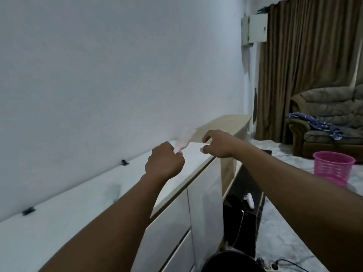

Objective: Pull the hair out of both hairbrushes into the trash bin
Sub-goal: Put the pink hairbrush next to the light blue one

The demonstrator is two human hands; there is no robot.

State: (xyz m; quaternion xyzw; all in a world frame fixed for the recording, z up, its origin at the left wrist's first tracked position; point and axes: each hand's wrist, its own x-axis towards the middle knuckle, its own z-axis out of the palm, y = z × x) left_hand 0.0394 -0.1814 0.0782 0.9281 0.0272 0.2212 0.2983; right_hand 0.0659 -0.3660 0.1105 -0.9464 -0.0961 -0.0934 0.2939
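The hairbrush (184, 139) is held above the white table (64, 216), its long axis running from the handle at 7 o'clock up to the head at 1 o'clock; it looks pale, whitish-pink and blurred, so any hair in it cannot be made out. The left hand (164, 163) has its fingers clamped round the handle, while the right hand (218, 144), at 3 o'clock of the head, has its fingers (205, 138) curled close together, pinching. The pink trash bin (333, 167) stands on the floor well apart at 4 o'clock.

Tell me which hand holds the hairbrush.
The left hand: it is fisted around the pale pink plastic hairbrush handle, while the right hand holds no brush.
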